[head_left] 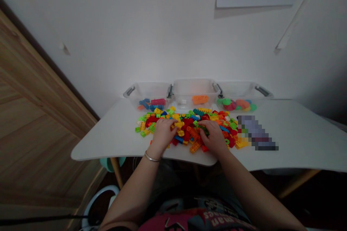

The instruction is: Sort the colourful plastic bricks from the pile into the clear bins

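Observation:
A wide heap of plastic building bricks (187, 126) in yellow, red, green, blue and orange lies spread on the white table (108, 140). My left hand (162, 133) rests on the heap, its fingertips on or beside a yellow brick (179, 124). It is unclear whether that hand grips anything. My right hand (213, 135) is over the middle of the heap, with its fingers around a green brick (204, 130). Part of that brick is hidden by the fingers. A metal bangle (152, 157) circles my left wrist.
Along the table's back edge stand several transparent plastic bins with grey clips: one with blue and pink bricks (148, 95), one with an orange brick (193, 92), one with round coloured pieces (240, 95). A pixelated patch (256, 133) covers something at the right. A wooden panel (35, 97) rises at the left.

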A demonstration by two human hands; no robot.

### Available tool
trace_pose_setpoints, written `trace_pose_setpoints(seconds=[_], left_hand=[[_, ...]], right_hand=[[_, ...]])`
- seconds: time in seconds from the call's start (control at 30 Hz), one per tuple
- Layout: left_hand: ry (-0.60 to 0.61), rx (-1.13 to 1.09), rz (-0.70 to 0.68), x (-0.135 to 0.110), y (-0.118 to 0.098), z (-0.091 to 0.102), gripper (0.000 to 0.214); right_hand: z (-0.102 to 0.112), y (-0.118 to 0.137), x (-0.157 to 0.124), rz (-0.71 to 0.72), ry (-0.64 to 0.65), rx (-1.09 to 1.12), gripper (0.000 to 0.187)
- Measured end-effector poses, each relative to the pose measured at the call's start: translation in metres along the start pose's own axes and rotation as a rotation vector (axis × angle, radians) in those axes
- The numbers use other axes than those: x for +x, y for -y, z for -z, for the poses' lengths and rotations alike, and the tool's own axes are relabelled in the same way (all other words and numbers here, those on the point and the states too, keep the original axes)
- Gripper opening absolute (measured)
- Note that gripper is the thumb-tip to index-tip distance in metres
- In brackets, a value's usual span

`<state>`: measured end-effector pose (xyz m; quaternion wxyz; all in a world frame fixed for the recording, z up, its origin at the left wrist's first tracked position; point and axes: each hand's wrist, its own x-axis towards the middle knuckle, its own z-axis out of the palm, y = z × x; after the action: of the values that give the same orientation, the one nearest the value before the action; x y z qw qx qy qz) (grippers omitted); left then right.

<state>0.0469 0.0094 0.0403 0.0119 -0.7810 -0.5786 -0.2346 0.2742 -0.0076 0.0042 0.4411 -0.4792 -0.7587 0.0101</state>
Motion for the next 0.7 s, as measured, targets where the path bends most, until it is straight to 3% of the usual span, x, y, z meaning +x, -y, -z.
trace_pose_setpoints(seconds=[0.3, 0.47, 0.57, 0.7], left_hand=[[-0.139, -0.246, -0.012, 0.000, 0.010, -0.009, 0.021], [-0.317, -0.461, 0.039, 0.002, 0.014, -0.013, 0.018], [-0.440, -0.662, 0.117, 0.014, 0.020, -0.009, 0.020], [-0.609, -0.861, 0.124, 0.046, 0.038, 0.008, 0.025]], right_hand=[[0.000, 0.000, 0.000, 0.002, 0.009, -0.007, 0.019], [0.001, 0.001, 0.000, 0.000, 0.012, -0.004, 0.020], [0.002, 0.002, 0.000, 0.002, 0.009, 0.004, 0.021], [0.002, 0.001, 0.001, -0.004, 0.004, 0.006, 0.020]])
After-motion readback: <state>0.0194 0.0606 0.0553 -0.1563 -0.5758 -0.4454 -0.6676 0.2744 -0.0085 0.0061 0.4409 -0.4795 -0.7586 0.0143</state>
